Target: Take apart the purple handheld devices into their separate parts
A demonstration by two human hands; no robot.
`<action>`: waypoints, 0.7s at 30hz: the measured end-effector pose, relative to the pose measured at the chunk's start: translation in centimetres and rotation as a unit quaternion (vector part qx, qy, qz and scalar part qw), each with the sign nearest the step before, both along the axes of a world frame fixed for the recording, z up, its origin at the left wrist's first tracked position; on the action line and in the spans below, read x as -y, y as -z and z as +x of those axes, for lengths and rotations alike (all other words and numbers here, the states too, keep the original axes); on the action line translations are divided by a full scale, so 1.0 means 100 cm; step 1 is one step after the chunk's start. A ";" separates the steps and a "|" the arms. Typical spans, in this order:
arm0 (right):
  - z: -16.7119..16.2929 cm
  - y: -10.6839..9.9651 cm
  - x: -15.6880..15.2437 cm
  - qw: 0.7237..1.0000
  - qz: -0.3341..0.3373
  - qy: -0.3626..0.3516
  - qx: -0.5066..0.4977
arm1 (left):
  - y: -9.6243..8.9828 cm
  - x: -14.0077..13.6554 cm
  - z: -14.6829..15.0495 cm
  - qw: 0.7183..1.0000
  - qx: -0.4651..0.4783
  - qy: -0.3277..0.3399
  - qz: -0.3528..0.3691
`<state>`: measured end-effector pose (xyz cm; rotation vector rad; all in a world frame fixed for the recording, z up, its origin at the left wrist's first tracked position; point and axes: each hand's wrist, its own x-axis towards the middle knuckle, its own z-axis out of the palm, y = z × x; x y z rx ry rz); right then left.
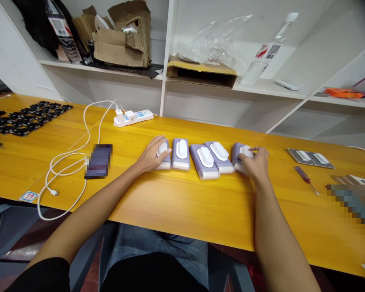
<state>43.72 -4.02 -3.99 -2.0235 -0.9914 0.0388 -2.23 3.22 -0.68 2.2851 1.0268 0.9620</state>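
Observation:
Several small lavender blocks, each with a raised white oval piece on top and a pale near end, lie in a row on the wooden table [176, 202]. My left hand [152, 156] is over the leftmost block [166, 164], fingers across its far end and thumb along its right side. Beside it lies a second block [180, 162], untouched. Two more, a middle block [197, 156] and its right neighbour [228, 166], touch each other at a slant. My right hand [257, 160] closes thumb and fingers round the white oval of the rightmost block [237, 150].
Left of the row are a phone [99, 162], a looped white cable [51, 170] and a power strip [134, 117]. Black parts [33, 117] cover the far left. At right lie a grey plate [310, 158] and a screwdriver [305, 178]. Shelves [200, 99] stand behind.

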 end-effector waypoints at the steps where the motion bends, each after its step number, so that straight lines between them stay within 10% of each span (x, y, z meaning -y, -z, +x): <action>1: 0.001 0.000 0.000 1.000 -0.001 -0.011 -0.009 | 0.001 0.002 0.000 1.000 -0.018 0.002 -0.003; 10: -0.011 -0.001 0.003 0.987 0.018 -0.137 -0.078 | 0.015 -0.003 -0.003 0.994 -0.076 0.053 -0.052; 21: -0.033 0.005 -0.007 0.992 0.003 -0.119 -0.029 | 0.025 -0.016 -0.004 0.994 -0.090 0.028 -0.055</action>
